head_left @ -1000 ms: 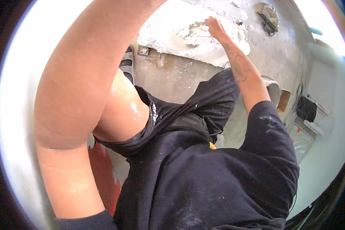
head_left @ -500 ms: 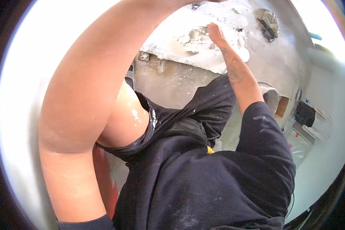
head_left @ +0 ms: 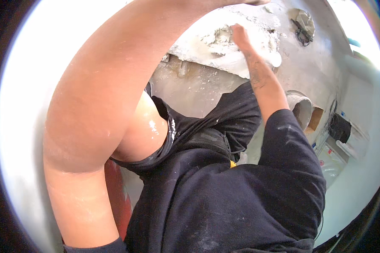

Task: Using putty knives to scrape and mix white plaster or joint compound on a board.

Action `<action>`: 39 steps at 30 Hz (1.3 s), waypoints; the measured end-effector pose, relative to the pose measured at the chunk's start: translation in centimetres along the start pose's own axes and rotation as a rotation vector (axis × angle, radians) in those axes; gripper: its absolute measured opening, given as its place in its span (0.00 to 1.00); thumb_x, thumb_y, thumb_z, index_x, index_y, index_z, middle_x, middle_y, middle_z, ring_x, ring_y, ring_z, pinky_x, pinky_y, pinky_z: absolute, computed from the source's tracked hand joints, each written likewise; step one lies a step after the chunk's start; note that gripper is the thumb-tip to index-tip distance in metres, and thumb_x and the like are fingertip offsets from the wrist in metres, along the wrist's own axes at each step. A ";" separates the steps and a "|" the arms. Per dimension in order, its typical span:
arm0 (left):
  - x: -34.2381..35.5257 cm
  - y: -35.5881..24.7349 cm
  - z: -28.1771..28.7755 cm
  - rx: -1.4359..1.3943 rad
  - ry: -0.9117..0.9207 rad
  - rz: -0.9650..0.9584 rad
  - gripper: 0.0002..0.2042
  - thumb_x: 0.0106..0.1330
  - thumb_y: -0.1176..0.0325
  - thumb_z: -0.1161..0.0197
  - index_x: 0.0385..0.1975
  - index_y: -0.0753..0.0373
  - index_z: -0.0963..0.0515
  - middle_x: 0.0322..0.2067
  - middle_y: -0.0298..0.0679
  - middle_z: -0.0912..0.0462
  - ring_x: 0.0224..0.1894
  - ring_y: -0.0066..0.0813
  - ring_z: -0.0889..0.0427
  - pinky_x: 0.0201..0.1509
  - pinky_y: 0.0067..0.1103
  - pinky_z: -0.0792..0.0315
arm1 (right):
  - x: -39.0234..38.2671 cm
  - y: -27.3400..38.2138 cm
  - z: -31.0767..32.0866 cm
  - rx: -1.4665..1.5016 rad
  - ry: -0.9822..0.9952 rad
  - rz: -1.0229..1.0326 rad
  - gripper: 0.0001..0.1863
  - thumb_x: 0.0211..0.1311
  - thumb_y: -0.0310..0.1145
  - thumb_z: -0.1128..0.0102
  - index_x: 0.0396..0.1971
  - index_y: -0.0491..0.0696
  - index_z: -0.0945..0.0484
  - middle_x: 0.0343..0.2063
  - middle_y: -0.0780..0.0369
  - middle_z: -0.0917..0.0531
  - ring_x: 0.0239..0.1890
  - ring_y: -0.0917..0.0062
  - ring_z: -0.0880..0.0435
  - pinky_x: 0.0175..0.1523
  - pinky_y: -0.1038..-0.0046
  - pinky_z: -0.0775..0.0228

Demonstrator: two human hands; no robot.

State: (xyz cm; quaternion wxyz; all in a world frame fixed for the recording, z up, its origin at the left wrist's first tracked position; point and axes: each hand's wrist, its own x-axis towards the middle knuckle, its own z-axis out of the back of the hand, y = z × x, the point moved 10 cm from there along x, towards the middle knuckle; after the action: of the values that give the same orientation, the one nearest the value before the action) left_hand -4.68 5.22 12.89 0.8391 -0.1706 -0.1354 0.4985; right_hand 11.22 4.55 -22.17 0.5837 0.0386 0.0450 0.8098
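A white slab [head_left: 198,59], heaped with lumpy white paste [head_left: 217,37], lies on the grey floor ahead of me. Over the paste, my right hand [head_left: 240,37] is closed, its fingers curled. Whatever it may grip is hidden. My left arm bends sharply at the elbow and reaches across the top of the picture. Only a sliver of my left hand [head_left: 257,2] shows at the upper edge, beyond the slab, so its fingers cannot be read. A rounded white end [head_left: 276,59] sticks out beside my right wrist.
A pale cap-like thing with dark straps [head_left: 304,26] lies far right on the floor. Right of my knee are a grey bucket [head_left: 299,105] and a cardboard box [head_left: 316,120]. A black object [head_left: 340,127] and clear plastic packaging [head_left: 331,162] lie farther right. Something red [head_left: 117,189] is behind my left arm.
My left forearm and hand have shifted a little to the right along the top edge. My right hand stays closed over the paste, nearly in place. The whole view has turned slightly.
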 end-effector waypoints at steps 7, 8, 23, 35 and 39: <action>-0.5 -0.5 1.6 0.051 -0.145 -0.095 0.14 0.55 0.66 0.47 0.29 0.69 0.18 0.33 0.54 0.18 0.40 0.43 0.18 0.48 0.31 0.26 | -2.2 -0.9 0.3 -0.021 0.111 0.178 0.08 0.49 0.26 0.49 0.27 0.45 0.20 0.30 0.55 0.19 0.37 0.64 0.19 0.43 0.67 0.26; -0.4 -0.4 1.7 0.050 -0.145 -0.085 0.14 0.55 0.66 0.47 0.29 0.69 0.18 0.33 0.54 0.18 0.40 0.43 0.18 0.48 0.31 0.26 | -1.3 -1.8 0.9 -0.048 0.087 0.221 0.11 0.49 0.25 0.50 0.31 0.43 0.20 0.31 0.54 0.19 0.38 0.61 0.20 0.44 0.66 0.26; 0.0 -1.4 0.1 0.082 0.005 -0.077 0.14 0.55 0.65 0.46 0.30 0.67 0.18 0.34 0.53 0.18 0.40 0.43 0.18 0.48 0.31 0.26 | -3.6 0.0 3.2 0.102 0.049 0.105 0.10 0.49 0.24 0.48 0.30 0.42 0.19 0.32 0.51 0.19 0.36 0.58 0.19 0.44 0.64 0.26; -0.8 -1.7 0.7 0.090 -0.038 -0.084 0.13 0.55 0.66 0.46 0.30 0.68 0.18 0.33 0.54 0.18 0.40 0.44 0.17 0.48 0.30 0.25 | -8.2 -4.5 -0.3 0.033 0.358 -0.381 0.15 0.45 0.27 0.48 0.32 0.34 0.21 0.31 0.41 0.20 0.39 0.50 0.20 0.46 0.58 0.27; -0.9 -0.9 1.2 0.167 -0.013 -0.037 0.13 0.53 0.67 0.46 0.30 0.68 0.18 0.34 0.55 0.18 0.40 0.43 0.18 0.48 0.29 0.26 | -8.9 0.1 -0.7 0.172 0.330 -0.553 0.16 0.46 0.30 0.48 0.32 0.35 0.20 0.31 0.42 0.19 0.39 0.52 0.19 0.46 0.59 0.27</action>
State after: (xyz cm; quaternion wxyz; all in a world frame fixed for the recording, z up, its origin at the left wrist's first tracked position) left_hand -4.84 4.19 14.30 0.8585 -0.0944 -0.1022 0.4936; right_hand 13.85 -3.99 -22.90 0.7609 -0.0578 0.2159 0.6091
